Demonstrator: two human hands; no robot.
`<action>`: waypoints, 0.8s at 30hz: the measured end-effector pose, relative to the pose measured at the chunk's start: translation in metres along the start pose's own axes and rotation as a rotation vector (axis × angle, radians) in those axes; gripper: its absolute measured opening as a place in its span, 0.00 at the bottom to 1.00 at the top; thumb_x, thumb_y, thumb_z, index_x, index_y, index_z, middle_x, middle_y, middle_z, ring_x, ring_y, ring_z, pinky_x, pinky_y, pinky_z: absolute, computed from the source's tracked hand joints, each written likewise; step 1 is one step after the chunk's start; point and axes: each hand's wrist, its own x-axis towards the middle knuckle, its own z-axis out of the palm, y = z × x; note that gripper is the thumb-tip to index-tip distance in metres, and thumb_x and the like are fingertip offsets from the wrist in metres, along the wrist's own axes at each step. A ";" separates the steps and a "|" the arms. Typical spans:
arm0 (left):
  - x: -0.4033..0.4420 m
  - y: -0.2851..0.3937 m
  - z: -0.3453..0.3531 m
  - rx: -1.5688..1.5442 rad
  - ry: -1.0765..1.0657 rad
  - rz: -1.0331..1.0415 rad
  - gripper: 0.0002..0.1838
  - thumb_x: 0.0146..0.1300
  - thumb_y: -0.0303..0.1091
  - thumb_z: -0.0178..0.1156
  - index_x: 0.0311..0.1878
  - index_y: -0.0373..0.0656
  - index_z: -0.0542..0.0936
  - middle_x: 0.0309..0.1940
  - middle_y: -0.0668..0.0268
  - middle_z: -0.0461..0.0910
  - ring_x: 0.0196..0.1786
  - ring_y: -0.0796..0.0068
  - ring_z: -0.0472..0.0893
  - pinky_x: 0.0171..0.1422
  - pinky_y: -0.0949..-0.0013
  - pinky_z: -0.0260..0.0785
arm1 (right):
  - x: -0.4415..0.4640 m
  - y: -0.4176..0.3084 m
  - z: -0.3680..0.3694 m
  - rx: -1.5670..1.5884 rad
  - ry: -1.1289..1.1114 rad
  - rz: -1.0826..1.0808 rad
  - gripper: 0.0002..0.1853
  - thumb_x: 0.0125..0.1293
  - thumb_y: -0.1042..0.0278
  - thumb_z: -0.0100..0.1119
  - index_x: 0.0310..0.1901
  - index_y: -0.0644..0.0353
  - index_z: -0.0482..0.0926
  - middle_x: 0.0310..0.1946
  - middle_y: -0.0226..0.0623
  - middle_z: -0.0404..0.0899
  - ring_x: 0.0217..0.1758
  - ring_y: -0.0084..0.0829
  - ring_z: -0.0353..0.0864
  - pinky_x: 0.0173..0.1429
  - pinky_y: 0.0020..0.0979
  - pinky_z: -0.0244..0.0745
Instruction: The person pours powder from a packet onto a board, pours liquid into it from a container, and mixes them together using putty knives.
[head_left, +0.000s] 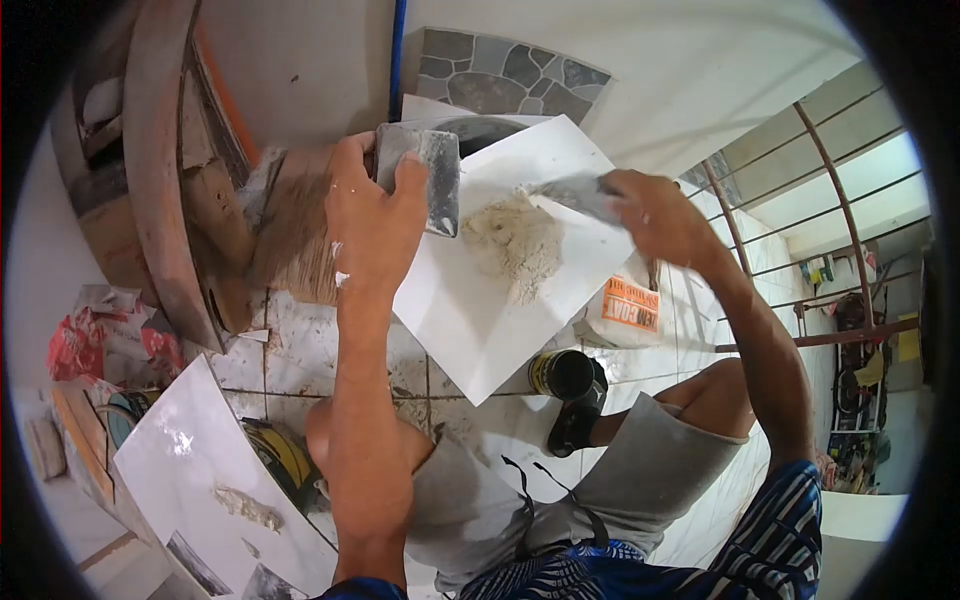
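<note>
My left hand (385,205) is closed around a grey rectangular metal scraper (436,185), its thumb pressed on the flat face. Just to the right, a heap of pale powder (515,245) lies on a white square board (480,345). My right hand (655,215) grips a second metal scraper (578,195), blurred by motion, whose blade reaches the top edge of the heap. How the right fingers wrap the tool is partly smeared.
A paper bag with orange print (625,312) and a dark open can (565,375) stand below the board. At lower left, another white board (190,440) bears smeared paste. Wooden pieces (160,180) lean at left; a metal grille (830,170) stands at right.
</note>
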 end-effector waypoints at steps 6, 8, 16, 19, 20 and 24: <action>-0.006 0.006 -0.005 -0.021 0.007 -0.013 0.23 0.63 0.37 0.61 0.56 0.31 0.76 0.47 0.44 0.83 0.50 0.48 0.83 0.59 0.54 0.72 | 0.027 0.131 -0.006 0.677 0.019 0.457 0.16 0.66 0.72 0.64 0.51 0.74 0.80 0.42 0.41 0.84 0.44 0.34 0.83 0.52 0.36 0.78; -0.008 0.006 -0.009 -0.025 0.000 -0.026 0.23 0.62 0.37 0.61 0.56 0.31 0.76 0.47 0.45 0.83 0.50 0.48 0.83 0.58 0.54 0.72 | 0.029 0.162 0.001 0.794 0.069 0.564 0.13 0.69 0.71 0.61 0.49 0.74 0.79 0.41 0.39 0.83 0.41 0.31 0.82 0.48 0.36 0.79; -0.010 -0.001 -0.020 0.006 0.042 -0.032 0.23 0.63 0.36 0.61 0.57 0.32 0.76 0.47 0.47 0.83 0.50 0.50 0.82 0.59 0.54 0.71 | 0.071 0.195 0.019 0.779 0.099 0.590 0.12 0.66 0.74 0.64 0.46 0.76 0.81 0.38 0.41 0.82 0.39 0.34 0.83 0.41 0.41 0.79; -0.009 -0.006 -0.017 0.041 0.069 -0.010 0.22 0.63 0.35 0.62 0.57 0.32 0.76 0.48 0.47 0.82 0.51 0.50 0.82 0.60 0.55 0.71 | 0.084 0.145 0.002 0.477 -0.036 0.494 0.13 0.65 0.75 0.64 0.47 0.76 0.80 0.40 0.44 0.83 0.38 0.34 0.84 0.41 0.40 0.81; -0.010 -0.005 -0.017 0.036 0.067 -0.007 0.22 0.63 0.35 0.62 0.57 0.32 0.76 0.48 0.47 0.82 0.51 0.50 0.82 0.60 0.55 0.70 | 0.086 0.147 0.005 0.590 -0.031 0.451 0.13 0.65 0.75 0.63 0.47 0.76 0.80 0.40 0.43 0.83 0.38 0.34 0.84 0.41 0.40 0.81; -0.011 -0.001 -0.017 0.019 0.060 0.002 0.22 0.63 0.35 0.62 0.56 0.32 0.76 0.49 0.47 0.82 0.52 0.50 0.82 0.60 0.54 0.70 | 0.083 0.147 0.006 0.878 -0.030 0.346 0.13 0.66 0.75 0.63 0.49 0.74 0.80 0.40 0.42 0.83 0.38 0.34 0.84 0.43 0.41 0.82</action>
